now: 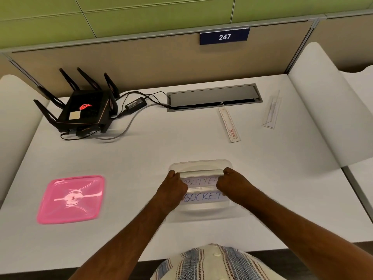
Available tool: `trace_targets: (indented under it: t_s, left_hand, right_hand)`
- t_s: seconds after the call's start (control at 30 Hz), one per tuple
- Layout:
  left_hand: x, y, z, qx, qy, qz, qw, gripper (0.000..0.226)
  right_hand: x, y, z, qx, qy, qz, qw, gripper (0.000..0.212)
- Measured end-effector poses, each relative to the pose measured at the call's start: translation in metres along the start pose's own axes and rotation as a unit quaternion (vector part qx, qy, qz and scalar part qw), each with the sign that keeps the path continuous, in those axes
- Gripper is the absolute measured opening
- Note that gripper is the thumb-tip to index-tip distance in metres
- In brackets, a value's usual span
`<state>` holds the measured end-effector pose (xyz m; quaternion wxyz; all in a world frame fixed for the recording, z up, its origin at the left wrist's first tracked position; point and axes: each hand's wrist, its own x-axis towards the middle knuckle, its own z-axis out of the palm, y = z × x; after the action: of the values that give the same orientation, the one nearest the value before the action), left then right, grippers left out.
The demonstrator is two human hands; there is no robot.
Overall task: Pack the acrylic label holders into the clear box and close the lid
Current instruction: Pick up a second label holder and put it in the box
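Cubicle 247's white desk (141, 168): my left hand (174, 187) and right hand (232, 183) pinch the ends of a label holder (199, 172), lowering it level into the clear box (201, 163) beside the two marked "BUTTER" and "SOCKET". Two more holders (230, 126) (271, 113) wait beyond; the pink lid (70, 199) lies left, within reach.

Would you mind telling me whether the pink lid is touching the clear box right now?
Apart. The head view shows the pink lid lying flat on the desk, with a wide strip of bare desk between it and the clear box.
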<state>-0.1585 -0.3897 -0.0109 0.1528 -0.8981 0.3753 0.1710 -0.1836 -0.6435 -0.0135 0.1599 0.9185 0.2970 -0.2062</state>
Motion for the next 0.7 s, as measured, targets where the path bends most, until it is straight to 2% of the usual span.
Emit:
trace_targets:
  t_s: [0.27, 0.47, 0.6, 0.7]
  left_hand:
    - [0.004, 0.000, 0.002, -0.026, 0.005, -0.025, 0.999, 0.024]
    - [0.003, 0.004, -0.001, -0.046, 0.010, -0.043, 0.998, 0.017]
    - [0.005, 0.009, -0.002, -0.059, 0.060, -0.047, 0.995, 0.022]
    - [0.011, 0.010, -0.013, -0.106, 0.119, -0.068, 0.985, 0.029]
  right_hand:
    - [0.003, 0.000, -0.002, 0.000, 0.005, 0.006, 1.000, 0.018]
    - [0.001, -0.003, 0.006, 0.005, 0.030, -0.006, 1.000, 0.024]
    - [0.000, -0.004, 0.012, 0.052, 0.068, -0.017, 0.996, 0.032]
    - [-0.003, 0.002, 0.005, 0.140, 0.137, -0.007, 0.981, 0.034]
